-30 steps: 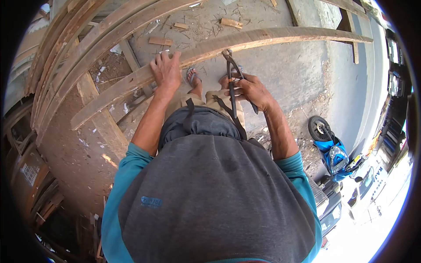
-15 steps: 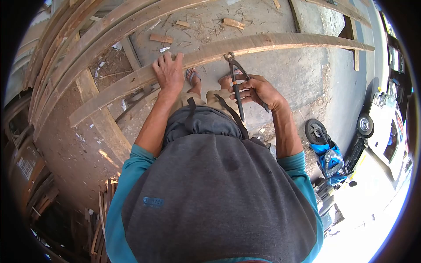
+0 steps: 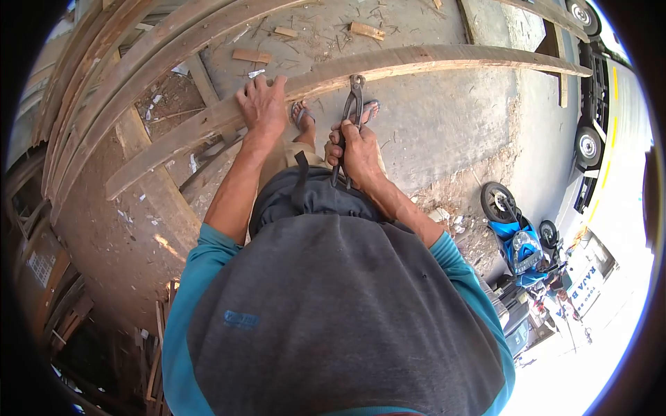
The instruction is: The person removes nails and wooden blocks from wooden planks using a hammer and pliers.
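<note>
Pincers (image 3: pixel 356 84): located at the near edge of a long wooden beam (image 3: pixel 444 58), head toward the beam, handles toward the person's waist. The head overlaps that edge in view; whether it bites on anything cannot be told.

Right hand (image 3: pixel 357 151): closed around the pincers, fingers wrapped on the handles, which stand narrowly apart.

Left hand (image 3: pixel 263 109): laid over the beam, between its left end and the pincers, fingers bent and slightly spread toward the far edge. Whether it grips the underside cannot be told.

Beam: appears curved in this view. Near its left end it lies across a plank (image 3: pixel 164 188); near its right end, an upright-looking timber (image 3: pixel 562 89) shows at its near edge.

Beyond the beam's far edge, wood scraps (image 3: pixel 252 55) and thin debris lie on the ground (image 3: pixel 451 114). Just beyond the left end, several other beams (image 3: pixel 87 114) run side by side. The person's sandalled feet (image 3: pixel 372 109) stand near the beam's near edge.

Outer right: a blue motorcycle (image 3: pixel 522 244), near the rubble; farther out, a large vehicle (image 3: pixel 628 132) with wheels visible and a lettered sign (image 3: pixel 587 290).
</note>
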`<state>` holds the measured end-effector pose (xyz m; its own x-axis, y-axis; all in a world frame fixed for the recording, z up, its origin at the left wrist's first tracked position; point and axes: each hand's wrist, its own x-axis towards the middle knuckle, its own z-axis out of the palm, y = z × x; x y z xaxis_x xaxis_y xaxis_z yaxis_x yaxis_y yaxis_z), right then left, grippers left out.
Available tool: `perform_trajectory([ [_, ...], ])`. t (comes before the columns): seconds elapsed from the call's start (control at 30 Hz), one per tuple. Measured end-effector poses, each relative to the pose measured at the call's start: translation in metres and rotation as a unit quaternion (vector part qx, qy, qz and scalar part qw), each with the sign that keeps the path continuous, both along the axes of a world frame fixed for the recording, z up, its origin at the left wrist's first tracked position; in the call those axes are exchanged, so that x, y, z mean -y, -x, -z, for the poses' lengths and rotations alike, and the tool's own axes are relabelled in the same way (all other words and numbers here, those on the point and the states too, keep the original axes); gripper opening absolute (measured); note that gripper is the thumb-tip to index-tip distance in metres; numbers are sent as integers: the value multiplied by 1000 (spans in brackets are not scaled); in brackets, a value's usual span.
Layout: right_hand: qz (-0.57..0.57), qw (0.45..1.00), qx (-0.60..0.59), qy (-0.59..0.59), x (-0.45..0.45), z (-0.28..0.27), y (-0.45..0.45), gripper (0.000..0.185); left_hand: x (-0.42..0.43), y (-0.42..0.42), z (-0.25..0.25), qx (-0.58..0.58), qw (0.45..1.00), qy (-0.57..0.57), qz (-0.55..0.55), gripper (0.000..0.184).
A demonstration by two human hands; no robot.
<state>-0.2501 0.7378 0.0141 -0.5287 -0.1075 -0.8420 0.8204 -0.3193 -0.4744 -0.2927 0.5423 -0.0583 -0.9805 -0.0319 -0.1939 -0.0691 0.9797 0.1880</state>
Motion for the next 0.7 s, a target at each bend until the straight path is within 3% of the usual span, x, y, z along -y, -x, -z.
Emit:
perform_trajectory([
  [0.07,25,996,-64,-57,15,8,-6,24,2,6,-12,69,998,1,4,59],
  [0.17,-18,978,-157,-133,16,51,-22,24,8,8,-6,56,998,-12,16,52],
  [0.2,-63,955,-218,-192,13,73,-26,24,8,14,-8,55,998,-12,18,52],
  [0.27,-89,929,-267,-241,5,95,-23,21,13,29,-18,173,985,-23,5,57],
  [0.3,-139,902,-288,-290,-1,86,-17,24,18,36,-15,172,985,-19,-1,57],
  [0.37,-217,830,-341,-384,-16,96,-2,28,32,60,-15,309,944,-110,-25,66],
  [0.4,-211,834,-344,-377,-25,96,2,28,34,61,-24,307,946,-100,-26,66],
  [0.47,-230,780,-438,-382,-46,91,11,22,33,64,-45,306,938,-159,-30,79],
  [0.5,-226,782,-440,-380,-57,79,14,22,39,56,-43,305,939,-154,-29,79],
  [0.57,-265,888,-266,-265,-83,49,9,23,68,30,-37,45,997,-29,59,87],
  [0.7,-217,953,-153,-146,-123,28,-10,39,125,7,-51,100,994,31,29,93],
])
